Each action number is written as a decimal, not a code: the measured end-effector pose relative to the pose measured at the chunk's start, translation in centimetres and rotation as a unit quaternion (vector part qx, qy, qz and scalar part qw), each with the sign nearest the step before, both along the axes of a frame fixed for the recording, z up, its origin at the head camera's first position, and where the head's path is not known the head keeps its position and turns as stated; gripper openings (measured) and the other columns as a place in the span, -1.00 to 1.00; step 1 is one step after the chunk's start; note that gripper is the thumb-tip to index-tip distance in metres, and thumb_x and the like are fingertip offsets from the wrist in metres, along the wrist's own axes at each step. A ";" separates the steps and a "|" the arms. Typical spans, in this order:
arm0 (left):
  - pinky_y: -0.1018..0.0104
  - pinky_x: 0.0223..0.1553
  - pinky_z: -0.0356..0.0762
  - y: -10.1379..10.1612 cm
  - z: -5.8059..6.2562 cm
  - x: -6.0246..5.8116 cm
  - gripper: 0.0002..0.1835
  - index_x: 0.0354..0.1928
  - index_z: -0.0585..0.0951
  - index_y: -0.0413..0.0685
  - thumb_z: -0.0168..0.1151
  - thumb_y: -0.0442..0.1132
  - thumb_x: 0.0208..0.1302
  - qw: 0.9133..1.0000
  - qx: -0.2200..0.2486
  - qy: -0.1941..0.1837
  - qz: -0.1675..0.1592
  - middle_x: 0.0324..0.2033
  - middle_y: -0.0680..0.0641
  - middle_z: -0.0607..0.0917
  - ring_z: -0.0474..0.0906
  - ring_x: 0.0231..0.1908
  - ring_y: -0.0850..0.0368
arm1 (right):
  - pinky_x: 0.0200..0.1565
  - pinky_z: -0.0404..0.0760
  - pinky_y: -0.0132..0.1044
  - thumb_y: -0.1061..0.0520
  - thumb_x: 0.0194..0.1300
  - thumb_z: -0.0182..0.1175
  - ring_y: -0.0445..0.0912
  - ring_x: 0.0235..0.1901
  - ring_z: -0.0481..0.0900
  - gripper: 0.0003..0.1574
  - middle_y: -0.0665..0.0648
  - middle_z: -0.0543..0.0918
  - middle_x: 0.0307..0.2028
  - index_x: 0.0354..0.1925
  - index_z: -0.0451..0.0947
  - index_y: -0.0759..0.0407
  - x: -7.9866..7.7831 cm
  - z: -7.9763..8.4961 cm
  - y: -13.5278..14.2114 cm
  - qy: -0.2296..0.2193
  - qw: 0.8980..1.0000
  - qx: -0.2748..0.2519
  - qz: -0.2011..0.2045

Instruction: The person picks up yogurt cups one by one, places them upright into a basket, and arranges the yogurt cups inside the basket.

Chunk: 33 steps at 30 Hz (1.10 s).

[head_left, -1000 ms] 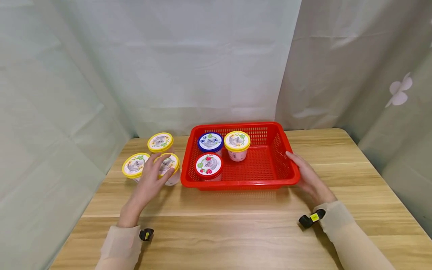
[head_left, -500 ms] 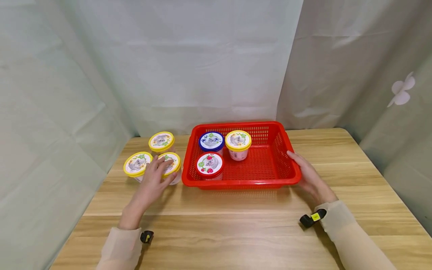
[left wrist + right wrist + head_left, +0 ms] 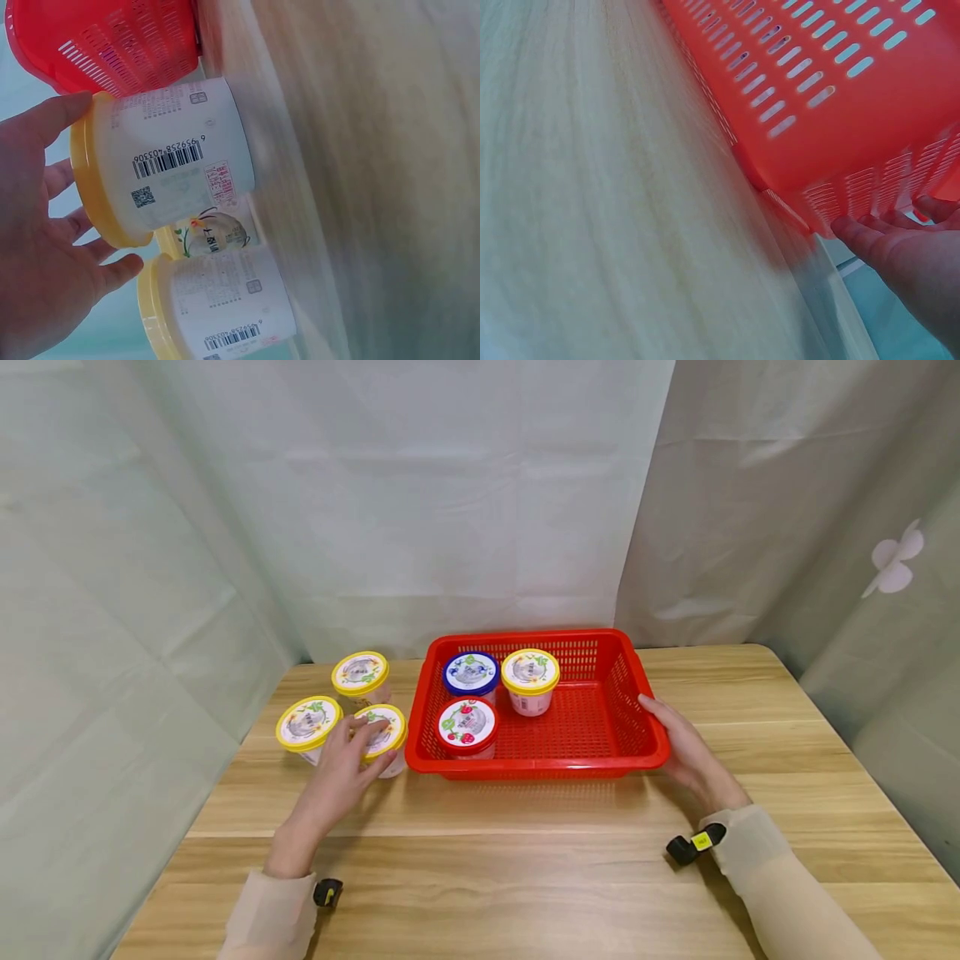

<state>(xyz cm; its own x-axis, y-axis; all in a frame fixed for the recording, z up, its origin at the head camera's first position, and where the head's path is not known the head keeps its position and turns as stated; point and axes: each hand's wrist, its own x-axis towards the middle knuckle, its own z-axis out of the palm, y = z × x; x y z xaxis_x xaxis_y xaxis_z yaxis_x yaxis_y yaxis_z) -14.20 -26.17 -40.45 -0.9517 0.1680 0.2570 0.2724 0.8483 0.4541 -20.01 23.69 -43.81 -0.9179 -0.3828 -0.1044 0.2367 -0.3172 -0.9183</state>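
Note:
My left hand point(image 3: 336, 770) spreads thumb and fingers about the yellow lid of a tub point(image 3: 388, 762) that stands left of the red basket point(image 3: 536, 767). In the left wrist view the thumb meets the rim of this tub's lid point(image 3: 88, 176), and its barcode side faces the camera. Two more yellow-lidded tubs stand close by: one tub point(image 3: 307, 724) to the left, another tub point(image 3: 360, 672) behind. At the basket's right side my right hand point(image 3: 690, 758) holds the rim, its fingers along the outer wall in the right wrist view.
Inside the basket are a blue-lidded tub point(image 3: 471, 674), a red-lidded tub point(image 3: 467, 724) and a yellow-lidded tub point(image 3: 530, 681). The basket stands on a wooden table point(image 3: 510, 868). Pale curtains point(image 3: 450, 510) hang behind and beside it.
The left hand has come closer around the front tub's lid, and that tub has shifted slightly toward the person. My right hand keeps its place on the basket.

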 end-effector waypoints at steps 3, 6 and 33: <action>-0.31 0.33 0.23 -0.1 -0.1 0.1 -0.50 0.33 0.55 -0.18 0.36 -0.14 0.44 1.000 0.002 0.000 0.001 0.28 -0.36 0.35 0.24 0.33 -0.36 | 0.00 0.71 -0.22 -0.14 0.69 -0.12 -0.09 0.00 0.66 -0.45 0.02 0.64 0.04 0.41 0.16 0.12 0.0 0.0 0.0 0.003 1.000 0.001 -0.001; -0.35 0.34 0.22 -0.1 -0.3 0.1 -0.50 0.34 0.54 -0.16 0.35 -0.13 0.45 1.000 0.010 -0.002 0.003 0.32 -0.36 0.32 0.21 0.35 -0.38 | 0.00 0.71 -0.22 -0.14 0.69 -0.12 -0.09 -0.01 0.67 -0.45 0.05 0.64 0.06 0.40 0.18 0.13 0.0 0.0 0.0 0.004 1.000 0.001 -0.001; -0.41 0.41 0.16 -1.5 -1.2 -0.9 -0.48 0.37 0.53 -0.09 0.38 -0.20 0.42 0.995 0.093 -0.029 -0.031 0.52 -0.30 0.26 0.15 0.50 -0.37 | 0.01 0.72 -0.22 -0.14 0.69 -0.12 -0.09 0.01 0.66 -0.43 0.03 0.62 0.07 0.45 0.12 0.09 -0.1 -0.2 0.0 0.011 1.000 -0.003 0.000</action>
<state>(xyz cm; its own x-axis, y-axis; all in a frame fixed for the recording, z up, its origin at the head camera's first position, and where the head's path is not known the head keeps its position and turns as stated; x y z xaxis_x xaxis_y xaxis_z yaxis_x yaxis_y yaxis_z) -15.07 -27.68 -41.61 -0.9551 0.1810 0.2346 0.2902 0.7312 0.6174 -20.10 23.69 -43.97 -0.9199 -0.3833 -0.0823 0.2172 -0.3235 -0.9210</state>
